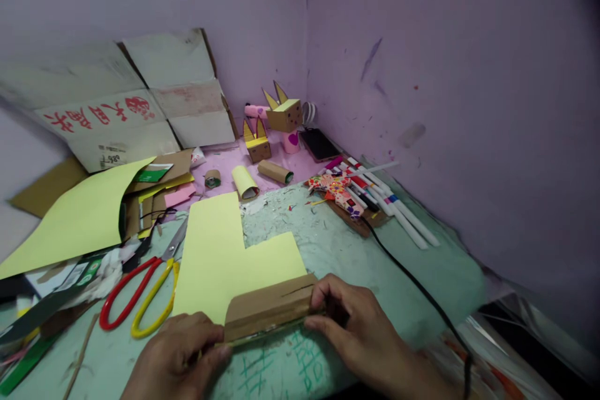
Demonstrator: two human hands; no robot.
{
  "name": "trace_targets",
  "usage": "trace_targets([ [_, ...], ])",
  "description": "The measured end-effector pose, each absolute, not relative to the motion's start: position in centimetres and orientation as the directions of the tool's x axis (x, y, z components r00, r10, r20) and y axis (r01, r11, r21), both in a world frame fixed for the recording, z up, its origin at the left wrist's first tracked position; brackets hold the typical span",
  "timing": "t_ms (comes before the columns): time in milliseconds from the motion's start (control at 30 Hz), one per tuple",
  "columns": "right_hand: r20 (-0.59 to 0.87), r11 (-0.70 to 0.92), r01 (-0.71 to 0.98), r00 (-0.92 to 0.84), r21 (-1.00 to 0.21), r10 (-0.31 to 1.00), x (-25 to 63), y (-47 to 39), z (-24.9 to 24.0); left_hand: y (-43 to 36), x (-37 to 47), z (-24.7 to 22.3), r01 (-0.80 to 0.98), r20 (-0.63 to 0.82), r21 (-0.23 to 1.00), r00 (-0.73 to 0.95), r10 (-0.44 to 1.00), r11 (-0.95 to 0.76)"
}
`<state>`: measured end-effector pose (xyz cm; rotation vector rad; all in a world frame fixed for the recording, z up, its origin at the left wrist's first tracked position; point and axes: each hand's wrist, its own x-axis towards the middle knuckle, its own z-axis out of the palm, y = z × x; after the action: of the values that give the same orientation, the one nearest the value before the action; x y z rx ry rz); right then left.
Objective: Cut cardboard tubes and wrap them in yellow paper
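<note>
Between my two hands is a piece of brown cardboard (269, 307), bent into a curve along its length. My left hand (182, 356) pinches its left end, thumb below and fingers on top. At the other end, my right hand (356, 322) grips the cardboard between thumb and fingers. Just behind it lies an L-shaped sheet of yellow paper (215, 256), its near edge partly covered by the cardboard. Scissors (166, 262) with one red and one yellow handle rest left of the paper, blades slightly apart.
Several markers (394, 200) and a patterned glue gun (337, 187) with a black cord (422, 287) lie at right. Cardboard animal heads (284, 115), short rolls (244, 182) and a phone (319, 144) stand or lie behind. Yellow sheet (89, 219) and scraps crowd the left.
</note>
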<state>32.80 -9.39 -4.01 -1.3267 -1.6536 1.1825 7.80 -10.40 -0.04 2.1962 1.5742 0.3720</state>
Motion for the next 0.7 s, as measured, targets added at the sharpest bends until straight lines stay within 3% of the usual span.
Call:
trace_targets([
  [200,0.003,0.080,0.334,-0.227,-0.939,0.974,32.8,-9.5,-4.5,-10.4,8.1,0.7,0.879,-0.106,0.423,0.290,0.951,-0.221],
  [500,-0.006,0.078,0.359,-0.228,-0.930,0.974,32.8,-9.4,-4.9,-10.1,9.1,1.3,0.823,-0.251,0.569,0.159,0.955,0.013],
  [700,-0.033,0.058,0.383,-0.226,-0.922,0.974,32.8,-9.3,-5.2,-9.8,9.2,1.5,0.818,-0.309,0.572,0.149,0.939,0.058],
])
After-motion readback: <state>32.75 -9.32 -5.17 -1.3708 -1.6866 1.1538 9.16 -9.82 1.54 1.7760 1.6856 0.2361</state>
